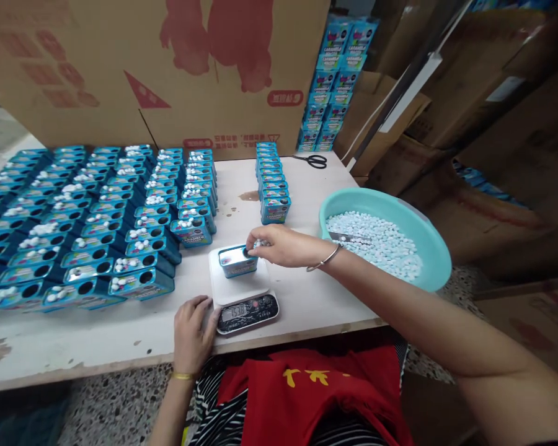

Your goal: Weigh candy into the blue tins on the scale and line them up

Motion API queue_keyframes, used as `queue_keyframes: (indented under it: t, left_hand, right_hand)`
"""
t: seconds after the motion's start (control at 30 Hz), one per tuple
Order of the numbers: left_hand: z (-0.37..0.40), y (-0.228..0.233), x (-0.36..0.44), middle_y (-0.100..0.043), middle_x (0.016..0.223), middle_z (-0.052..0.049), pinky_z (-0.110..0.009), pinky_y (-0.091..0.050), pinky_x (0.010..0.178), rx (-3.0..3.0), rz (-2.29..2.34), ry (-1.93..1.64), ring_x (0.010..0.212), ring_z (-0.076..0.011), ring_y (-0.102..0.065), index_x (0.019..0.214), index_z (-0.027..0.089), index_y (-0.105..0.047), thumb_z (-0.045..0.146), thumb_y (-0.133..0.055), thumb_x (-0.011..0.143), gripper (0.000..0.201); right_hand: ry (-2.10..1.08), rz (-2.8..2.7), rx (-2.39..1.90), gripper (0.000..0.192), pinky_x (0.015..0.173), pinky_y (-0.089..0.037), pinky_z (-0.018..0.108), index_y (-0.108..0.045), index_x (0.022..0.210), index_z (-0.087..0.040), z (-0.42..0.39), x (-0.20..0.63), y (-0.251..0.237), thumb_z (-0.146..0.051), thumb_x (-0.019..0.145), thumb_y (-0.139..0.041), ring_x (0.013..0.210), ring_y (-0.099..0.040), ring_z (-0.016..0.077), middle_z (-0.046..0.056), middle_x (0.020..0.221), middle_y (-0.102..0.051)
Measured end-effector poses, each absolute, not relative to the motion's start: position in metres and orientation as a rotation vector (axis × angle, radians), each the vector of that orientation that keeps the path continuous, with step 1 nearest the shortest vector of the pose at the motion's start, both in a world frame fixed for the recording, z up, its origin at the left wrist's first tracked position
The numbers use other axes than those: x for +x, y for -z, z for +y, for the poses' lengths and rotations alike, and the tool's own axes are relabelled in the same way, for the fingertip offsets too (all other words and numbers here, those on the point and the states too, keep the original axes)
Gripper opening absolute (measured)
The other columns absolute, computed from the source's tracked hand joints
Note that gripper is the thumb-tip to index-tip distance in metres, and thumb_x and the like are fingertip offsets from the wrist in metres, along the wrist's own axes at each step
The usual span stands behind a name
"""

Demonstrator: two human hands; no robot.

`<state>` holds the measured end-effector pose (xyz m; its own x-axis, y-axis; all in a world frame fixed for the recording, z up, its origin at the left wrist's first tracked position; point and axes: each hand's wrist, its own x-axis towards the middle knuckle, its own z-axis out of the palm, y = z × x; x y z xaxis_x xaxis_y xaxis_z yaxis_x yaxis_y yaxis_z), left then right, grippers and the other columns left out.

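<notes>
Currently, one blue tin (242, 269) stands upright on the white platform of a kitchen-type scale (239, 291), near the front edge of the surface (307, 294). The right hand (283, 243) pinches a few white pellets (260, 243) at the tin's right end, its fingertips partly covering the round opening. The left hand (194, 328) lies loosely on the surface with nothing in its grasp, its fingertips beside the scale's left corner, apparently touching it. (The digits on the display (235, 312) cannot be read with certainty.)

Left: the block of tins (149, 282) stands in several close columns; most bear a small white heap on top, beside a dark opening. This portion appears the further advanced, although whether pellets also lie inside the tins cannot be told. Several tops in the block show no heap.

Centre: a single row of tins (276, 214) shows no heaps and is judged not yet reached. The tin on the scale appears to be midway through its portion.

Right: the turquoise tub (439, 248) holds a broad spread of loose pellets (385, 238), so supply seems ample. Behind, stacked blue packs (337, 83) rise beside a large carton (97, 80).
</notes>
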<state>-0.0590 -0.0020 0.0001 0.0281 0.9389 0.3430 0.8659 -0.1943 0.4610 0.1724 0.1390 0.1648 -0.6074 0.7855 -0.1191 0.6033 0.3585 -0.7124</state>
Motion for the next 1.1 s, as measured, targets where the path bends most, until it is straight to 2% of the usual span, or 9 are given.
queue_keyframes:
  t: [0.13, 0.27, 0.33, 0.47, 0.67, 0.87, 1.1]
  left_hand:
    - [-0.003, -0.002, -0.058, -0.06, 0.104, -0.009, -0.039, -0.043, 0.088, 2.138, 1.914, -0.899, 0.098, -0.0221, -0.055, 0.102, 0.019, -0.061, 0.038, -0.051, 0.088, 0.026]
    - [-0.004, -0.003, -0.057, -0.06, 0.104, -0.009, -0.039, -0.043, 0.089, 2.115, 1.907, -0.913, 0.098, -0.0222, -0.055, 0.1, 0.019, -0.061, 0.037, -0.051, 0.088, 0.025]
    - [-0.005, -0.003, -0.056, -0.06, 0.104, -0.009, -0.039, -0.043, 0.089, 2.105, 1.906, -0.912, 0.098, -0.0225, -0.055, 0.1, 0.019, -0.061, 0.038, -0.052, 0.087, 0.024]
    - [-0.006, -0.003, -0.055, -0.06, 0.104, -0.008, -0.038, -0.042, 0.091, 2.083, 1.902, -0.922, 0.099, -0.0222, -0.055, 0.1, 0.02, -0.061, 0.037, -0.052, 0.087, 0.023]
    - [-0.007, -0.002, -0.054, -0.06, 0.104, -0.008, -0.037, -0.041, 0.09, 2.061, 1.893, -0.93, 0.099, -0.021, -0.055, 0.102, 0.019, -0.06, 0.035, -0.049, 0.089, 0.023]
    - [-0.007, -0.003, -0.054, -0.06, 0.104, -0.009, -0.037, -0.041, 0.09, 2.057, 1.883, -0.931, 0.1, -0.0208, -0.054, 0.102, 0.018, -0.061, 0.034, -0.046, 0.09, 0.025]
    - [-0.008, 0.0, -0.054, -0.06, 0.103, -0.009, -0.036, -0.042, 0.09, 2.056, 1.884, -0.971, 0.1, -0.0204, -0.054, 0.103, 0.017, -0.061, 0.033, -0.045, 0.091, 0.026]
  right_hand:
    - [-0.988, -2.526, -1.237, 0.011, 0.071, -0.041, 0.027, -0.067, 0.087, -0.018, 0.144, 0.167, -0.164, -0.014, 0.079, -0.061, 0.079, -0.057, 0.0157, 0.005, 0.086, -0.067]
    - [-1.028, -2.414, -1.218, 0.009, 0.069, -0.041, 0.027, -0.066, 0.074, -0.017, 0.146, 0.167, -0.162, -0.012, 0.078, -0.06, 0.073, -0.056, 0.0141, 0.004, 0.077, -0.066]
    - [-1.186, -2.207, -1.2, 0.01, 0.062, -0.041, 0.025, -0.064, 0.07, -0.016, 0.146, 0.171, -0.161, -0.014, 0.079, -0.06, 0.064, -0.052, 0.0113, 0.002, 0.069, -0.062]
    - [-1.69, -1.507, -1.231, 0.012, 0.05, -0.037, 0.02, -0.063, 0.077, -0.016, 0.137, 0.194, -0.154, -0.027, 0.077, -0.066, 0.052, -0.044, 0.0059, -0.002, 0.064, -0.055]
    - [-1.829, -0.903, -1.325, 0.011, 0.064, -0.05, 0.017, -0.067, 0.079, -0.016, 0.102, 0.238, -0.126, -0.026, 0.074, -0.07, 0.071, -0.055, 0.0078, 0.003, 0.081, -0.06]
    - [-1.961, -0.735, -1.372, 0.011, 0.058, -0.048, 0.016, -0.067, 0.083, -0.015, 0.073, 0.245, -0.095, -0.019, 0.073, -0.068, 0.064, -0.054, 0.007, 0.002, 0.074, -0.058]
    - [-1.972, -0.769, -1.308, 0.017, 0.055, -0.042, 0.015, -0.066, 0.083, -0.015, 0.073, 0.234, -0.095, -0.024, 0.07, -0.073, 0.061, -0.05, 0.0049, 0.0, 0.073, -0.057]
